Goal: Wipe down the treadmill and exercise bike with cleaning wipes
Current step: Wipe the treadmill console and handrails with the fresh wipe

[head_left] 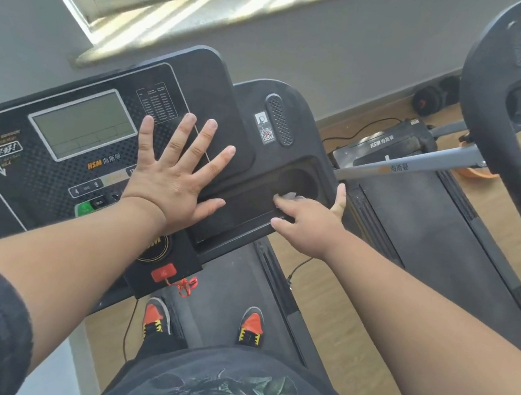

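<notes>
I stand on a black treadmill, facing its console [58, 149] with a grey display screen [83, 124]. My left hand [177, 175] lies flat on the console, fingers straight and spread, just right of the screen. My right hand [308, 219] reaches into the recessed cup tray [251, 202] on the console's right side. Its fingers press a crumpled white wipe [292, 197] against the tray floor, and the thumb sticks out over the tray's right edge. Most of the wipe is hidden under the fingers.
A red safety key [164, 273] with a cord hangs below the console. My orange and black shoes [251, 325] stand on the belt. A second treadmill [417, 212] is on the right with a black upright [509, 132]. Dumbbells [428, 100] lie by the wall. A window sill [184, 16] runs above.
</notes>
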